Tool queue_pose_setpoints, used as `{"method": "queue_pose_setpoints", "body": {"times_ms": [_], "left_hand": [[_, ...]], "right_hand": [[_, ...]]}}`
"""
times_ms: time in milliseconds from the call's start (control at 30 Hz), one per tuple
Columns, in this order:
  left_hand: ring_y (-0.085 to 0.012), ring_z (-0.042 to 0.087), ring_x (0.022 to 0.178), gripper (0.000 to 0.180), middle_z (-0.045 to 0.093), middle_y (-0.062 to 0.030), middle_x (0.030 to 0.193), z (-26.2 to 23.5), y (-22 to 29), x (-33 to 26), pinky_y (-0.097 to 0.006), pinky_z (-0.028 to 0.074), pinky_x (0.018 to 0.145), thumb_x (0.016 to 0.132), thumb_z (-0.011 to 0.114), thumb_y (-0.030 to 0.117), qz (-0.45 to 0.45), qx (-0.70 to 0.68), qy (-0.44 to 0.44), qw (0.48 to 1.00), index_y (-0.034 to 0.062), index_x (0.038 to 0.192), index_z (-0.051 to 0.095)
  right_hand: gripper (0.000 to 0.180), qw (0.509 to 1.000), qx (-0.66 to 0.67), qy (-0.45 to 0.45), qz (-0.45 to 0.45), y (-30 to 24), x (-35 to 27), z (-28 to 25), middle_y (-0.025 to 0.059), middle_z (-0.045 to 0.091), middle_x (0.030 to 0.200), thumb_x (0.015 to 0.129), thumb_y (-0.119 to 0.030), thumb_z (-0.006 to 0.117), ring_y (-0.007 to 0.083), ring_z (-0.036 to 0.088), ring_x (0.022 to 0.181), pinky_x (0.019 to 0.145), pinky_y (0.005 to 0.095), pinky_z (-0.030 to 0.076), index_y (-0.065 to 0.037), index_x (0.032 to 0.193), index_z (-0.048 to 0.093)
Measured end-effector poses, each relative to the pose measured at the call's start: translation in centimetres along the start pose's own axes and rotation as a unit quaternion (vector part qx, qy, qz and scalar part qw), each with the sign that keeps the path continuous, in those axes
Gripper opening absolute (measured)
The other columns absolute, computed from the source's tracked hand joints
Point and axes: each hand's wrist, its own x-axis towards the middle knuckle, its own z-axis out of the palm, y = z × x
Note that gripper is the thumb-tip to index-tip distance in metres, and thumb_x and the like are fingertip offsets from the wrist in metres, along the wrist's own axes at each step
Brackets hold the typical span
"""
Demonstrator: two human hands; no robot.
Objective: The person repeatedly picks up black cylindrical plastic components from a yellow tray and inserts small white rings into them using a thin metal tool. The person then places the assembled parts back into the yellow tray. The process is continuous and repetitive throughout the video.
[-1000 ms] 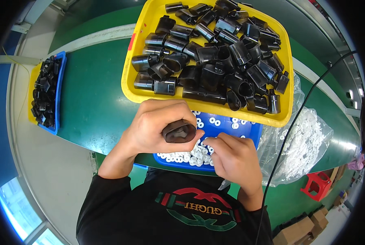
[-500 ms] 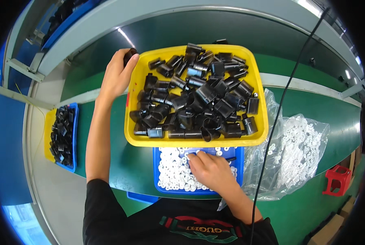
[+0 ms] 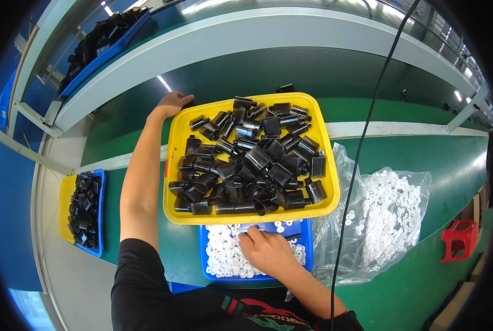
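Beyond the far left corner of the yellow tray, my left hand is closed on a black plastic housing, partly hidden by the fingers. The yellow tray is heaped with more black housings, each a hollow shell with a narrower neck. In front of it, partly covered by its near edge, lies a blue tray of small white rings. My right hand rests among those rings with its fingers curled and their tips together; whatever they pinch is hidden. A thin black tool lies beside it.
A clear plastic bag of white rings lies right of the trays. A black cable hangs across the view. Further black housings fill a blue tray at left and one on the upper-left shelf. A red stool stands at right.
The view has shifted, so the trays sit lower and further left. My left hand has turned over at the tray's far corner, still with the housing. My right hand stays among the rings.
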Motion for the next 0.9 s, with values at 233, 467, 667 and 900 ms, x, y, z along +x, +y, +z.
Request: {"method": "queue_pose_setpoints", "body": {"times_ms": [233,467,667,900], "left_hand": [[-0.0341,0.057,0.114,0.034,0.064,-0.0181,0.118,1.4,9.6,-5.8,-0.042,0.046,0.099,0.090,0.063,0.021,0.327,-0.022,0.129,0.936,0.0024,0.118,0.065],[-0.0341,0.057,0.113,0.037,0.066,-0.0178,0.113,2.3,14.5,-5.9,-0.042,0.046,0.099,0.079,0.067,0.009,0.361,0.039,-0.021,0.931,0.0006,0.115,0.064],[-0.0316,0.061,0.096,0.040,0.063,-0.0155,0.102,0.5,12.9,-10.2,-0.038,0.049,0.092,0.071,0.066,0.006,0.350,0.024,0.119,0.929,-0.0006,0.110,0.065],[-0.0298,0.048,0.107,0.042,0.048,-0.0120,0.107,-0.7,11.9,-23.8,-0.038,0.039,0.098,0.066,0.074,0.004,0.290,-0.117,0.137,0.940,0.0084,0.108,0.070]], "right_hand": [[0.012,0.999,0.050,0.011,-0.016,-0.1,-0.1,0.2,0.0046,0.050,0.074,0.071,-0.012,0.065,0.0165,0.063,0.059,0.048,0.0310,0.051,-0.008,0.074,0.054],[0.018,0.993,0.116,0.021,-0.018,-0.1,-0.7,-0.2,0.0050,0.058,0.081,0.073,-0.011,0.070,0.0213,0.062,0.057,0.049,0.0333,0.051,-0.008,0.090,0.064],[0.014,0.986,0.147,0.050,-0.054,0.0,-0.9,0.4,0.0056,0.055,0.079,0.078,-0.014,0.067,0.0202,0.061,0.053,0.047,0.0341,0.049,-0.007,0.087,0.059],[0.021,0.984,0.161,0.070,-0.032,0.2,-0.9,-0.3,0.0030,0.059,0.082,0.071,-0.008,0.071,0.0191,0.061,0.057,0.052,0.0312,0.050,-0.008,0.091,0.064]]}}
